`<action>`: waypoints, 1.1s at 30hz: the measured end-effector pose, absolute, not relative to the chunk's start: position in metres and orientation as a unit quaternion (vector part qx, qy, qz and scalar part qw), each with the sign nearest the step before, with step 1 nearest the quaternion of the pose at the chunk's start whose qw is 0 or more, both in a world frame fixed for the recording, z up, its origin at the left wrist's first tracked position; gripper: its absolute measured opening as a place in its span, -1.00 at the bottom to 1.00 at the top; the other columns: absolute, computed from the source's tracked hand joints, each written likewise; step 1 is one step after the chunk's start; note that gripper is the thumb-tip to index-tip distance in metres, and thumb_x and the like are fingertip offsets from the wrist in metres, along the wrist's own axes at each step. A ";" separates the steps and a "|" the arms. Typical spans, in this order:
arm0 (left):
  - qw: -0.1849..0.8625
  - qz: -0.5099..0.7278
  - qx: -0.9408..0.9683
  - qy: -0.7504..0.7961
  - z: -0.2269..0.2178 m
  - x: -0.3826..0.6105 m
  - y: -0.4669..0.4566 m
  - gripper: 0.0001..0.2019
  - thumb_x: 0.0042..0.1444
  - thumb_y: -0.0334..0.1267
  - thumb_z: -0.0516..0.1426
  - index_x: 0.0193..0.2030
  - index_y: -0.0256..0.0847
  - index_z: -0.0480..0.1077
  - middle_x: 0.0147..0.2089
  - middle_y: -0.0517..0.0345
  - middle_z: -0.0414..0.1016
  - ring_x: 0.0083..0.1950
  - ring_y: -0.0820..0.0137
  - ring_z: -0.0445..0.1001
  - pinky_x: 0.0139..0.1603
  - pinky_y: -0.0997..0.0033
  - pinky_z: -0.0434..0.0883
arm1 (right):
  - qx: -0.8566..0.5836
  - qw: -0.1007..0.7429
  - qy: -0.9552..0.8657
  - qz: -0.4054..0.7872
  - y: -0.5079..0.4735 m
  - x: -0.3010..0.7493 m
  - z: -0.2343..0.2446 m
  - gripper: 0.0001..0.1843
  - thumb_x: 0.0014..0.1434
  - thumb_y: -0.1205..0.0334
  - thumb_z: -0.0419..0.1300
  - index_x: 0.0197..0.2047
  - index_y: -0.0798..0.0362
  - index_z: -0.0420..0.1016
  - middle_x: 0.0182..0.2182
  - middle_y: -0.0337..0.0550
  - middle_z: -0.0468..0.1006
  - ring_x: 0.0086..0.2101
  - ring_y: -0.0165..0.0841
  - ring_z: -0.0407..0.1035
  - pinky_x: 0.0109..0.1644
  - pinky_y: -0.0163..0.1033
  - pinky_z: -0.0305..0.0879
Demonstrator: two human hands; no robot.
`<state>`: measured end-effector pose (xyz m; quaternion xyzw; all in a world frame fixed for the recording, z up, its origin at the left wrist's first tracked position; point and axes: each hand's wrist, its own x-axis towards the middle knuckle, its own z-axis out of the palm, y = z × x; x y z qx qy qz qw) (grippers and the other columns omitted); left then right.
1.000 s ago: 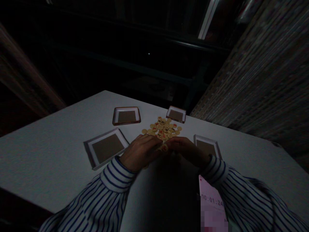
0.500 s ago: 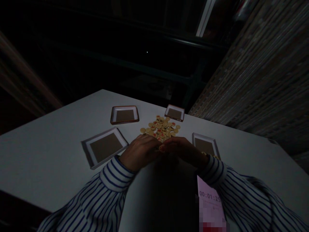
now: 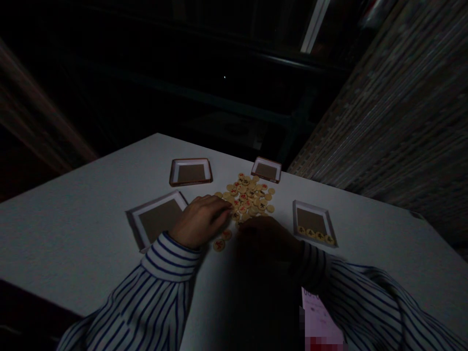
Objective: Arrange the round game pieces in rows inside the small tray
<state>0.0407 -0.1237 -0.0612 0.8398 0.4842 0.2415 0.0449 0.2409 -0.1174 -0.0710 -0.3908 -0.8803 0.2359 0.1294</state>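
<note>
- Head view looks down on a white table [image 3: 73,229] in dim light, with both of your hands side by side at the near edge of a pile of round tokens [image 3: 250,194].
- Your left hand [image 3: 200,220] lies palm down. Its fingers [image 3: 221,207] are stretched out and close together, and the tips rest on the pile's near-left rim. Nothing is pinched between them.
- Your right hand [image 3: 268,236] sits in deep shadow just right of the left one, at the pile's near side. You cannot tell whether its fingers are curled, spread or closed on a token.
- Two loose tokens [image 3: 223,240] lie apart from the pile, just beneath your left fingers and between the two hands.
- Four shallow square trays ring the pile.
  - The near-left tray [image 3: 146,233] touches your left wrist.
  - The far-left tray [image 3: 190,171] and the far-right tray [image 3: 266,169] sit beyond the pile.
  - The near-right tray [image 3: 313,214] has a row of tokens [image 3: 315,235] along its near wall.
- Striped sleeves [image 3: 171,263] cover both of your forearms, and a pink card [image 3: 321,312] lies by the right one.
</note>
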 end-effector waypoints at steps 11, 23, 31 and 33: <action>0.031 0.209 0.842 0.497 -0.064 0.040 -0.122 -0.72 0.17 -0.24 -0.07 -0.12 -0.20 0.40 -0.16 0.06 0.48 -0.11 0.30 0.41 -0.06 0.23 0.32 | -0.377 0.055 -0.908 0.176 -0.119 0.237 -0.066 -0.79 0.15 0.22 0.04 -0.30 0.05 0.49 -0.39 -0.20 0.55 -0.37 -0.42 0.37 -0.31 -0.34 0.12; 0.043 0.212 0.851 0.478 -0.065 0.044 -0.123 -0.75 0.14 -0.30 -0.03 -0.14 -0.18 0.42 -0.19 0.05 0.47 -0.13 0.31 0.40 -0.08 0.22 0.32 | -0.377 0.054 -0.919 0.098 -0.112 0.240 -0.066 -0.76 0.17 0.18 0.04 -0.33 0.06 0.51 -0.37 -0.12 0.52 -0.34 -0.37 0.34 -0.27 -0.29 0.11; 0.037 0.198 0.855 0.478 -0.066 0.045 -0.123 -0.75 0.13 -0.31 -0.03 -0.17 -0.20 0.44 -0.09 0.04 0.44 -0.05 0.29 0.35 -0.03 0.21 0.31 | -0.398 0.042 -0.914 0.060 -0.097 0.248 -0.069 -0.74 0.17 0.10 0.06 -0.15 -0.01 0.48 -0.23 -0.08 0.45 -0.20 -0.31 0.26 -0.16 -0.23 0.09; 0.038 0.197 0.856 0.477 -0.067 0.045 -0.124 -0.75 0.12 -0.30 -0.02 -0.17 -0.19 0.44 -0.04 0.05 0.43 -0.01 0.27 0.34 -0.01 0.19 0.30 | -0.393 0.036 -0.917 0.055 -0.095 0.246 -0.070 -0.72 0.17 0.07 0.05 -0.14 -0.02 0.47 -0.22 -0.08 0.44 -0.20 -0.31 0.25 -0.16 -0.23 0.08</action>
